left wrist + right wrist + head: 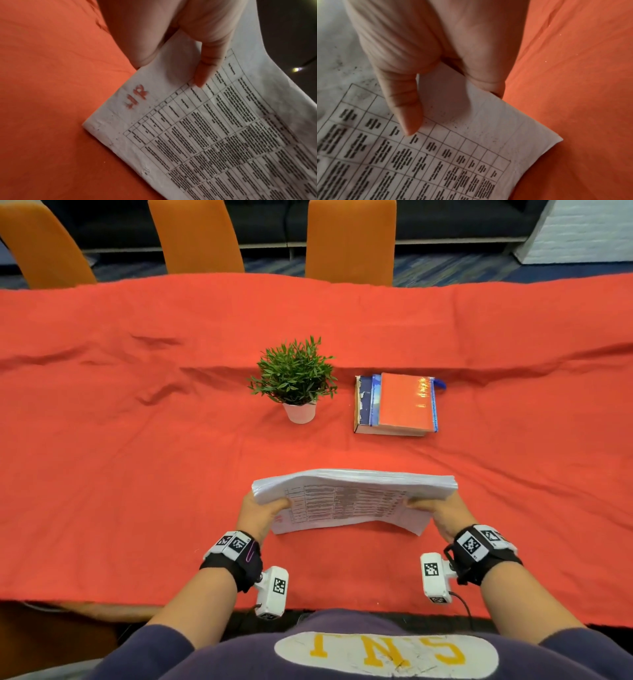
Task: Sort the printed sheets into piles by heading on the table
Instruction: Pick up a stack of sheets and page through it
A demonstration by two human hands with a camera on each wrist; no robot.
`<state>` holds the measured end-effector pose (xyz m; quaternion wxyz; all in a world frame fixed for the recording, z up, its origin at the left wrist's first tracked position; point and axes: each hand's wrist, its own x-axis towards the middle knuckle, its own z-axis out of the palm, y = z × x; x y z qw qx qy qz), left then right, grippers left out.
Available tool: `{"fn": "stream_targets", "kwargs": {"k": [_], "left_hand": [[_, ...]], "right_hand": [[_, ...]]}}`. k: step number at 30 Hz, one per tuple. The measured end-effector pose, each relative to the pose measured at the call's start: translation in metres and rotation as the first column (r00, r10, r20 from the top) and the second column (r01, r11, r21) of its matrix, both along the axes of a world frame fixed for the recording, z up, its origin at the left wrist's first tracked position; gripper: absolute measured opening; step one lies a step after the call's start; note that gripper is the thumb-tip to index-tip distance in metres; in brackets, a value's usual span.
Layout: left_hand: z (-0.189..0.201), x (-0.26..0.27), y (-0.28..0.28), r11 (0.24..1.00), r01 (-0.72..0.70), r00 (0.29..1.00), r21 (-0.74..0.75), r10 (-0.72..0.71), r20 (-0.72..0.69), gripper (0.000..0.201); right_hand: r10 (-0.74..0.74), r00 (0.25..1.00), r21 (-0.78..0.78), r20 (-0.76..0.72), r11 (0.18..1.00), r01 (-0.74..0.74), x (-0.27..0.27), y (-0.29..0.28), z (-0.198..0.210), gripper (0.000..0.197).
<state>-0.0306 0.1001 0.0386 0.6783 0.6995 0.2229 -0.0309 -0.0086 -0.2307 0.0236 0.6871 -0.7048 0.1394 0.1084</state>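
A thick stack of printed sheets (352, 498) is held just above the red tablecloth (137, 440), near the front edge. Its top sheet carries a black table and a red handwritten heading (137, 96) at the left end. My left hand (262, 510) grips the stack's left end, thumb (204, 70) on top of the sheet (223, 135). My right hand (438, 513) grips the right end, thumb (406, 108) pressed on the printed sheet (453, 155). The other fingers of both hands are hidden under the paper.
A small potted plant (296, 378) stands at mid table. To its right lies a pile of books with a red cover on top (397, 405). Three orange chairs (349, 241) line the far side. The cloth is wrinkled around the middle.
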Motion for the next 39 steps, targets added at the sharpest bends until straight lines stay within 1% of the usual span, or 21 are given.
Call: {"fn": "stream_targets", "kwargs": {"k": [3,6,11,14,15,16,17,18,20,21,22,24,26,27,29,30,32,34,35,37,39], "left_hand": [[-0.001,0.003,0.003,1.0,-0.009,1.0,-0.001,0.009,0.005,0.032],[-0.004,0.003,0.004,0.999,0.032,0.999,0.0,-0.032,-0.033,0.031],[0.0,0.005,0.001,0.999,0.018,0.997,-0.039,-0.021,-0.073,0.027],[0.004,0.009,-0.001,1.0,0.012,0.996,-0.008,-0.013,-0.084,0.027],[0.009,0.011,-0.003,1.0,0.007,0.997,0.013,-0.006,-0.072,0.024],[0.015,0.013,-0.006,0.999,0.011,0.999,0.038,-0.009,-0.046,0.02],[0.022,0.016,-0.009,0.998,0.024,1.0,0.062,-0.023,-0.008,0.017],[0.032,0.018,-0.013,0.995,0.048,0.998,0.088,-0.051,0.031,0.016],[0.049,0.023,-0.022,0.987,0.1,0.989,0.128,-0.113,0.096,0.016],[0.057,0.026,-0.026,0.979,0.135,0.979,0.155,-0.156,0.132,0.017],[0.066,0.029,-0.031,0.965,0.166,0.966,0.205,-0.201,0.163,0.017],[0.084,0.034,-0.042,0.918,0.199,0.936,0.343,-0.282,0.211,0.018],[0.102,0.037,-0.051,0.853,0.223,0.895,0.471,-0.371,0.248,0.019],[0.11,0.038,-0.054,0.82,0.237,0.871,0.52,-0.417,0.259,0.017],[0.121,0.039,-0.052,0.767,0.258,0.83,0.588,-0.488,0.272,0.016],[0.126,0.04,-0.047,0.757,0.261,0.825,0.599,-0.497,0.27,0.021],[0.134,0.043,-0.031,0.793,0.265,0.837,0.548,-0.472,0.278,0.02],[0.137,0.044,-0.015,0.885,0.266,0.855,0.382,-0.4,0.332,0.011],[0.134,0.043,-0.011,0.927,0.247,0.869,0.282,-0.341,0.358,0.013],[0.123,0.04,-0.016,0.976,0.203,0.898,0.078,-0.217,0.383,0.024],[0.11,0.037,-0.033,0.989,0.145,0.919,-0.008,-0.132,0.37,0.024]], "right_hand": [[0.006,1.0,0.008,0.01,1.0,-0.006,0.0,0.0,0.003,0.041],[0.015,1.0,-0.002,-0.018,1.0,-0.015,-0.003,0.002,0.003,0.039],[0.011,1.0,0.003,-0.022,1.0,-0.011,0.002,0.006,0.006,0.045],[0.024,0.997,-0.071,-0.067,0.997,-0.029,0.009,0.0,0.008,0.048],[0.017,0.998,-0.099,-0.057,0.995,-0.022,0.012,-0.003,0.012,0.058],[-0.01,1.0,-0.171,-0.02,0.985,0.006,0.016,-0.005,0.02,0.078],[-0.021,0.998,-0.292,0.056,0.956,0.036,0.02,-0.005,0.031,0.098],[0.002,0.99,-0.451,0.144,0.89,0.064,0.024,-0.003,0.047,0.11],[0.182,0.942,-0.721,0.282,0.688,0.083,0.03,0.012,0.083,0.114],[0.305,0.9,-0.798,0.311,0.598,0.073,0.031,0.025,0.102,0.112],[0.407,0.859,-0.838,0.311,0.544,0.046,0.034,0.039,0.114,0.109],[0.558,0.801,-0.864,0.216,0.491,-0.11,0.042,0.064,0.132,0.102],[0.638,0.76,-0.858,0.123,0.453,-0.241,0.049,0.08,0.14,0.079],[0.647,0.754,-0.842,0.117,0.467,-0.269,0.052,0.083,0.144,0.057],[0.614,0.778,-0.758,0.135,0.569,-0.318,0.055,0.078,0.15,0.014],[0.588,0.795,-0.693,0.146,0.635,-0.342,0.056,0.073,0.15,0.009],[0.487,0.851,-0.528,0.198,0.784,-0.326,0.053,0.059,0.148,0.014],[0.344,0.899,-0.34,0.271,0.908,-0.245,0.049,0.044,0.146,0.011],[0.267,0.919,-0.244,0.29,0.949,-0.198,0.046,0.038,0.143,0.017],[0.142,0.947,-0.081,0.288,0.989,-0.123,0.044,0.033,0.133,0.029],[0.05,0.953,0.052,0.299,0.996,-0.068,0.042,0.037,0.123,0.036]]}}
